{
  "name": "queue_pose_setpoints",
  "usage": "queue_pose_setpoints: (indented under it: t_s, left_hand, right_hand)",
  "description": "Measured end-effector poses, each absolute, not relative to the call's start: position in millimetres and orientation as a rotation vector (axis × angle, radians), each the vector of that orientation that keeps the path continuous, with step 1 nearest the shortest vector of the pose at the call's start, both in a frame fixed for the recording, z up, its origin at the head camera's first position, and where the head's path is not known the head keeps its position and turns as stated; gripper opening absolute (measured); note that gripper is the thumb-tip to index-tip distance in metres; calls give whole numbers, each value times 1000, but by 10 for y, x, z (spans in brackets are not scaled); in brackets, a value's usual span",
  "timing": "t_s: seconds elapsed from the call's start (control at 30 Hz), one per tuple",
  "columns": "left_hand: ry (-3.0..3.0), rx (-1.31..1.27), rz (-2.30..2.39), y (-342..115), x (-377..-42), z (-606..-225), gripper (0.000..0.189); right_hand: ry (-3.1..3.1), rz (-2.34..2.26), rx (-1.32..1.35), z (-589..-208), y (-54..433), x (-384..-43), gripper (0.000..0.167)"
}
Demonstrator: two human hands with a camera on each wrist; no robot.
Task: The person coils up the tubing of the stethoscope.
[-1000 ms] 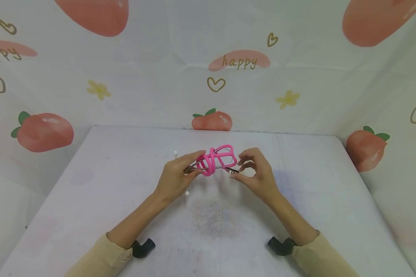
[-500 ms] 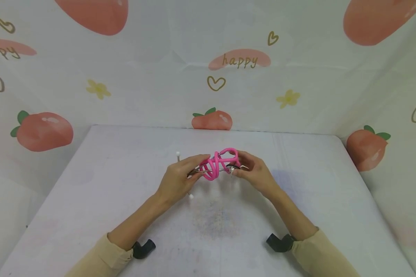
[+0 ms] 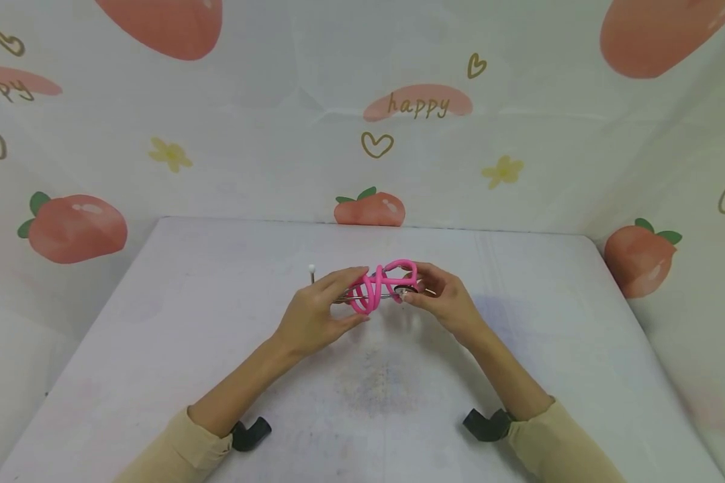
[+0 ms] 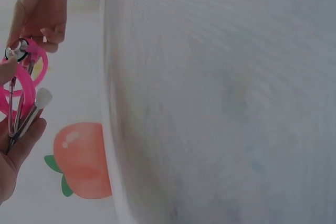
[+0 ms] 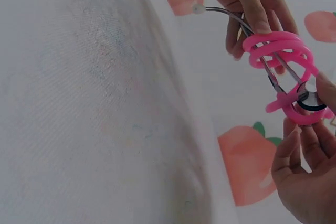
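A stethoscope with pink tubing (image 3: pixel 374 290) is held above the table between both hands, its tubing wound round its metal tubes. My left hand (image 3: pixel 314 314) grips the coiled end, thumb below and fingers above. Beyond that hand a white ear tip (image 3: pixel 311 268) sticks up; it also shows as a pale ear tip (image 5: pixel 198 8) in the right wrist view. My right hand (image 3: pixel 450 300) pinches the round chest piece (image 5: pixel 312 98) at the other end, its fingers behind the pink loop. Part of the metal tubes is hidden by the left hand.
A white table (image 3: pixel 217 376) lies under the hands, with a patterned cloth (image 3: pixel 266 134) hanging behind it. Dark curved pieces, a left one (image 3: pixel 251 435) and a right one (image 3: pixel 487 425), sit at the sleeve cuffs.
My right hand has closed in on the chest piece and pink loop. My left thumb has shifted from the metal tubes to beneath the coil. The lower ear tip has gone from sight.
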State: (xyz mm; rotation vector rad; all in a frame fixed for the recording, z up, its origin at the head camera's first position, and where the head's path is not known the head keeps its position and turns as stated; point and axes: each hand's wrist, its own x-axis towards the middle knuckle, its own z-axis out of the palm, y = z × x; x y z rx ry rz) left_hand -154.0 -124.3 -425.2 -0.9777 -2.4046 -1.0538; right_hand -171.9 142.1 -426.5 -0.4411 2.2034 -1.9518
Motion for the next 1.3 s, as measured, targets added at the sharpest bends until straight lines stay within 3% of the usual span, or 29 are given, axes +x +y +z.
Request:
queue_pose_setpoints:
  t_s: [0.5, 0.8, 1.3]
  left_hand:
    - [-2383, -986, -1039, -1226, -1514, -4258, 78]
    - [-2336, -1021, -1049, -1189, -1520, -4295, 74]
    - [-2341, -977, -1055, -1188, -1518, -4319, 75]
  right_hand:
    - [2238, -1995, -352, -4272, 1334, -1719, 43]
    - [2351, -2105, -348, -4318, 1273, -1712, 26]
    - [2444, -2012, -414, -4260, 1236, -1652, 34]
